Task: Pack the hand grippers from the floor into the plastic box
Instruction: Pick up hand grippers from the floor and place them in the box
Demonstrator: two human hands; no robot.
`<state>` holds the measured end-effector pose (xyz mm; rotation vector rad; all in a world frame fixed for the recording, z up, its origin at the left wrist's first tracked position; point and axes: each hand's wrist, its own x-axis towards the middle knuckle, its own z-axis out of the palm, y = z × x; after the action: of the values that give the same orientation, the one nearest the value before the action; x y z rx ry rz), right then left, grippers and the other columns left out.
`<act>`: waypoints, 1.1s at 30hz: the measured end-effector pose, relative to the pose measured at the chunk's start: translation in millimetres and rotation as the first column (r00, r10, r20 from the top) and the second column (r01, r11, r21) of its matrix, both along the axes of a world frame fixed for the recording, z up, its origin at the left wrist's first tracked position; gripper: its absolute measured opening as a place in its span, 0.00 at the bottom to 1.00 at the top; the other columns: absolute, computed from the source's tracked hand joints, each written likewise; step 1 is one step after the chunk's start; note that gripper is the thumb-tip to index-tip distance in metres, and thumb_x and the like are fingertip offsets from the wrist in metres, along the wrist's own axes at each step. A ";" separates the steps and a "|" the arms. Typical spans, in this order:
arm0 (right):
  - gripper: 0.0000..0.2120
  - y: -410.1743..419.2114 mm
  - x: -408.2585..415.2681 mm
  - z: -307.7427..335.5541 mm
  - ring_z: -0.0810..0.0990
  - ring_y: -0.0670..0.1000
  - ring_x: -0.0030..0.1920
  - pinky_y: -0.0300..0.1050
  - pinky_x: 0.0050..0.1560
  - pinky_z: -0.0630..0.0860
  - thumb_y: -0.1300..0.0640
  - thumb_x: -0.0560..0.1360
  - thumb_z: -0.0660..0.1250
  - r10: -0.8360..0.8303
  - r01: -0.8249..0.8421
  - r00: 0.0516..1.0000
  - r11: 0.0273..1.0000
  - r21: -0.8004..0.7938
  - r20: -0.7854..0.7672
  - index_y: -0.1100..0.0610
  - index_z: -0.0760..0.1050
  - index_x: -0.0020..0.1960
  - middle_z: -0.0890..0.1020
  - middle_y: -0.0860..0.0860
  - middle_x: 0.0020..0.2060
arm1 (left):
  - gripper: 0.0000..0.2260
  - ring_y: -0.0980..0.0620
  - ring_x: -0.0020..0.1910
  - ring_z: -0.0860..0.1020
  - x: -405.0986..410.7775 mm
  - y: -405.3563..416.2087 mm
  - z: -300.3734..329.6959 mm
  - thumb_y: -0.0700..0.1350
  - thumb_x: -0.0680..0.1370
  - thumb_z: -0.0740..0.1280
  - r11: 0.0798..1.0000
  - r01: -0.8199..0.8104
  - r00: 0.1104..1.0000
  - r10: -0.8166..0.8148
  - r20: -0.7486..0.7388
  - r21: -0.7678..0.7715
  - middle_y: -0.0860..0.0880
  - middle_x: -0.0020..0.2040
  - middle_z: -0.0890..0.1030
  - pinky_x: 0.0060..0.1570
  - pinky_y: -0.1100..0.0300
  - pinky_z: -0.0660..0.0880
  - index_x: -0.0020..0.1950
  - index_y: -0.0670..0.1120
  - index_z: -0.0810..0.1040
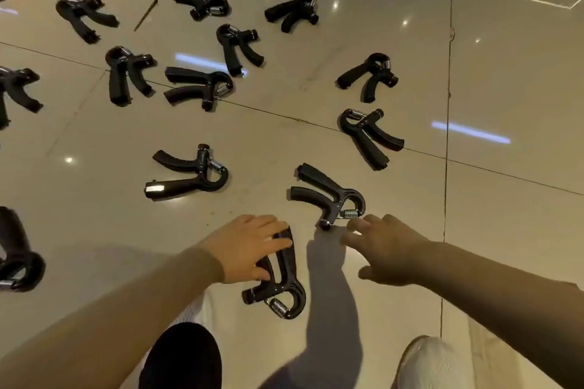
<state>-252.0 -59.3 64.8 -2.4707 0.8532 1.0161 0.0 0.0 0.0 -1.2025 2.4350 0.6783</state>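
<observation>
Currently we are counting black hand grippers lying scattered over the tiled floor (284, 142), mostly left and far. Our left hand (245, 246) is resting with straight fingers on the handles of the nearest gripper (278, 281). Our right hand (384, 249) is reaching, fingers loosely spread and grasping nothing, just beside the spring end of a second gripper (328, 196).
</observation>
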 end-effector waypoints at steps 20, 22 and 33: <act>0.37 -19.7 10.5 -69.3 0.68 0.53 0.59 0.49 0.57 0.69 0.42 0.67 0.67 -0.463 0.494 0.869 0.835 -0.243 0.175 0.53 0.57 0.69 0.69 0.49 0.61 | 0.34 0.44 0.62 0.73 39.8 10.2 -37.2 0.69 0.69 0.58 0.943 -0.157 0.987 0.145 -0.064 -0.293 0.46 0.63 0.76 0.60 0.45 0.68 0.66 0.48 0.71; 0.38 -10.8 -14.5 -66.7 0.65 0.52 0.63 0.51 0.62 0.66 0.42 0.66 0.67 -0.460 0.487 0.872 0.852 -0.195 0.169 0.51 0.56 0.70 0.66 0.48 0.63 | 0.36 0.43 0.59 0.76 41.4 13.2 -33.5 0.71 0.68 0.56 0.912 -0.305 0.952 0.299 -0.064 -0.273 0.46 0.60 0.77 0.55 0.45 0.72 0.64 0.47 0.73; 0.42 30.6 -80.4 -63.7 0.69 0.58 0.65 0.67 0.64 0.63 0.36 0.59 0.56 -0.589 0.620 0.785 0.750 -0.229 0.194 0.53 0.63 0.70 0.71 0.52 0.64 | 0.49 0.42 0.63 0.66 49.1 38.6 -41.4 0.58 0.55 0.80 0.881 -0.384 0.921 0.346 -0.179 -0.275 0.40 0.66 0.67 0.57 0.44 0.70 0.69 0.41 0.64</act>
<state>-332.4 -28.7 1.1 -2.1571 1.7163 0.5395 49.1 38.6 -41.4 -1.8296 2.5032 0.4941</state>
